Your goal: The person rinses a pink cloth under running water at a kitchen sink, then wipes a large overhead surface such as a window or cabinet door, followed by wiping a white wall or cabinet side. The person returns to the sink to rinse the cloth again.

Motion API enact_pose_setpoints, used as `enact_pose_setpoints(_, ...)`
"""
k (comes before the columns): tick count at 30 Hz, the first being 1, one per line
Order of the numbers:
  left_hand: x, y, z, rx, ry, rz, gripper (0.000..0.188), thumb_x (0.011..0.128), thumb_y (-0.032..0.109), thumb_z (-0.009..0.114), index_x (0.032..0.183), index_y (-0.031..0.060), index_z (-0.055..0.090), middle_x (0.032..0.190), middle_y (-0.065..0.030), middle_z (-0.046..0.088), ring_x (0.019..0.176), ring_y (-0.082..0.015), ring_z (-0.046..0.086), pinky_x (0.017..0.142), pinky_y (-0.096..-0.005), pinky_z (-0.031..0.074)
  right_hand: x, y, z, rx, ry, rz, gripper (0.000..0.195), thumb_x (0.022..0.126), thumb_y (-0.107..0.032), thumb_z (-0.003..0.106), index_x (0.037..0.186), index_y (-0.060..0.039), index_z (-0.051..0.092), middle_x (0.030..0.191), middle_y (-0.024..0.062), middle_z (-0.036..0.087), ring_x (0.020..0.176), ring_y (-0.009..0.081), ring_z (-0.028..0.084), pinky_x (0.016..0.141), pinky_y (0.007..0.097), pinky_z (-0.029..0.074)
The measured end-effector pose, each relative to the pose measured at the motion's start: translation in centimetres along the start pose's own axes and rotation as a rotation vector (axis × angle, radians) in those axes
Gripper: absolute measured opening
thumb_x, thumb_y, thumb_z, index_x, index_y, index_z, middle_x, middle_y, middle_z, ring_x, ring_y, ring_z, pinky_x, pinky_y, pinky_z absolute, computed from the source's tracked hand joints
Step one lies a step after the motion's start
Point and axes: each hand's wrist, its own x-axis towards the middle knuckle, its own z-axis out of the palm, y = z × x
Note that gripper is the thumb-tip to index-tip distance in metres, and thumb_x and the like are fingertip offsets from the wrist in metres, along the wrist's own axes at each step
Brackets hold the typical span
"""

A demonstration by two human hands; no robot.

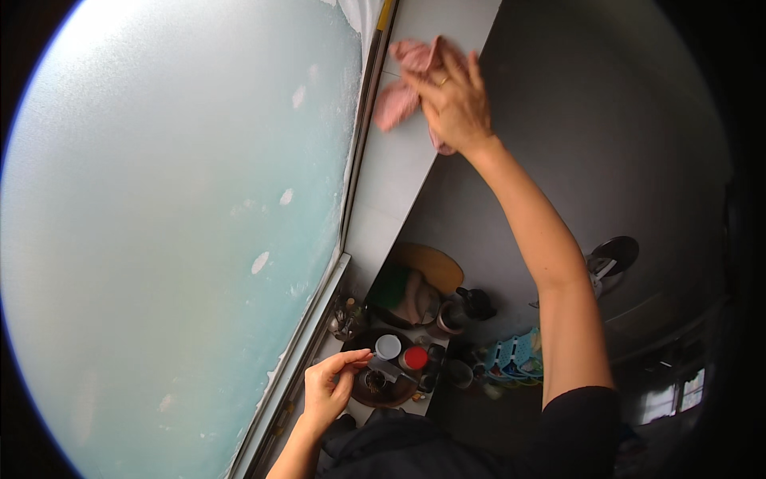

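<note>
My right hand (458, 111), with a ring on one finger, lies spread over a crumpled pink cloth (398, 105) and holds it against the pale tiled ledge (392, 170) beside the window. Hand and cloth are slightly blurred. To the left is a large frosted window pane (179, 209) with several whitish patches, bordered by a dark and silvery metal frame (293, 359). My left hand (332, 383) is lower down, beside the frame, its fingers bent together towards the thumb. Its palm side is hidden, and I see nothing plainly held in it.
Below stands a round brown tray (386, 398) with a white-lidded container (388, 347), a red-lidded jar (415, 358) and small items. A glass vessel (344, 323), a round wooden board (434, 266), a dark-handled pot (452, 317) and blue plastic baskets (511, 356) are nearby.
</note>
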Motion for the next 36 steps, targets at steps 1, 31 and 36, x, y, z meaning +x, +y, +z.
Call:
enact_pose_setpoints(1,-0.2,-0.1,0.2,-0.011,0.000,-0.024,0.033,0.084,-0.016,0.046,0.108,-0.0044,0.066,0.100,-0.0133,0.071,0.092,-0.0187,0.069,0.084,-0.0283,0.054,1.7,0.7,-0.5,-0.049,0.058,0.095,0.034,0.081,-0.016,0.063,0.114,-0.0231,0.071,0.129,0.0046,0.060,0.135,0.0268,0.040,0.114,0.0562,0.020)
enact_pose_setpoints(31,-0.6,-1.3,3.9,-0.001,-0.189,-0.033,0.036,0.078,-0.010,0.045,0.104,-0.0003,0.069,0.099,-0.0137,0.072,0.092,-0.0237,0.070,0.084,-0.0313,0.054,3.0,2.4,-3.0,-0.081,-0.157,-0.067,0.094,0.058,-0.027,0.076,0.141,-0.0027,0.039,0.146,0.0239,0.034,0.143,0.0422,0.017,0.118,0.0558,0.009)
enact_pose_setpoints(36,-0.8,-1.4,3.5,0.023,-0.159,-0.021,0.036,0.079,-0.010,0.045,0.104,-0.0002,0.069,0.096,-0.0136,0.072,0.090,-0.0233,0.071,0.082,-0.0309,0.055,2.7,2.1,-2.5,-0.005,-0.097,-0.052,0.084,0.069,-0.027,0.071,0.145,-0.0105,0.039,0.148,0.0122,0.035,0.144,0.0359,0.016,0.117,0.0585,0.010)
